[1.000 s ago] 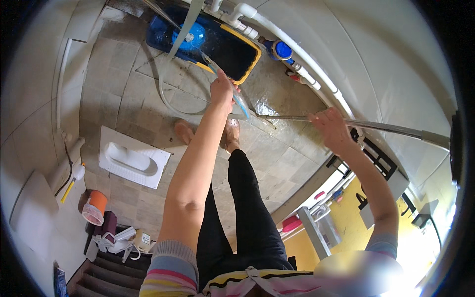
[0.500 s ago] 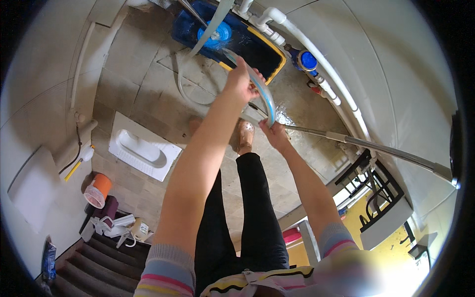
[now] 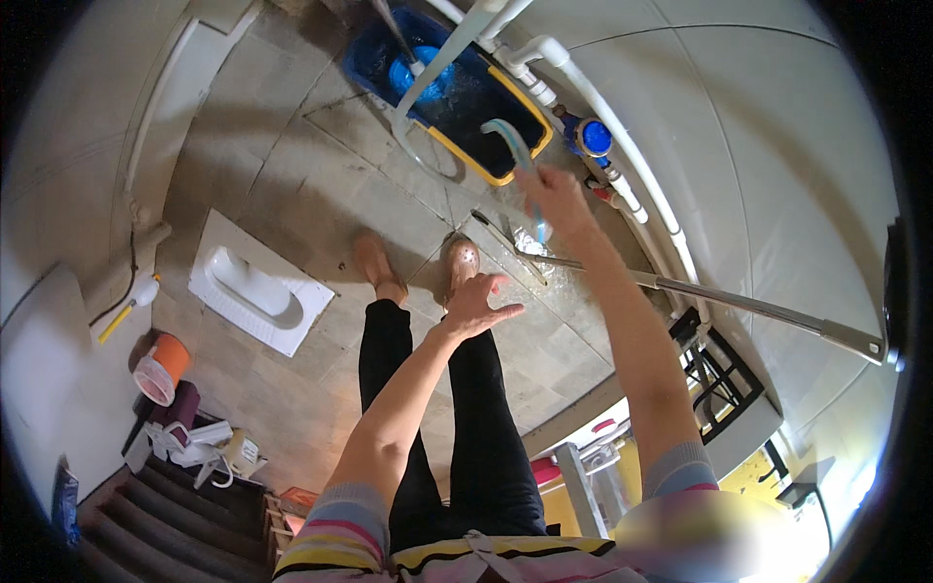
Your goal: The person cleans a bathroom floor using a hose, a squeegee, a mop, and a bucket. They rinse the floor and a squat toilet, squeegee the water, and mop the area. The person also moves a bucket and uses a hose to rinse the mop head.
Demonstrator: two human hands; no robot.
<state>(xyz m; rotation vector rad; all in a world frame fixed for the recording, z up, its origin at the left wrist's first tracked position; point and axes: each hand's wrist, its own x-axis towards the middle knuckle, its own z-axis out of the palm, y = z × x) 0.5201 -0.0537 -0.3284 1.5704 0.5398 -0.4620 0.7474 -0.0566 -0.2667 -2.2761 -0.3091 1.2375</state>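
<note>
My right hand [image 3: 562, 202] is closed around a clear hose with a blue stripe [image 3: 513, 139]. The hose's curved upper end leans over the near right side of a dark blue, yellow-rimmed mop bucket [image 3: 457, 155], and its lower part hangs below my hand. My left hand [image 3: 481, 306] is open and holds nothing, its fingers apart over my feet. Inside the bucket sit a round blue basket [image 3: 432, 78] and dark water. A metal handle [image 3: 398, 37] reaches into the basket. Below my right hand a floor squeegee [image 3: 510, 243] lies near wet, glinting tiles.
The squeegee's long metal pole [image 3: 758, 306] crosses to the right wall. White pipes [image 3: 622, 102] with a blue-capped water meter [image 3: 594, 138] run along that wall. At left are a white squat toilet [image 3: 258, 287] and an orange bucket [image 3: 162, 367]. Dark steps [image 3: 160, 520] lie lower left.
My left hand has let go of the hose and drawn back toward me. My right hand has moved up along it toward the bucket. No water pours from the hose end into the basket now.
</note>
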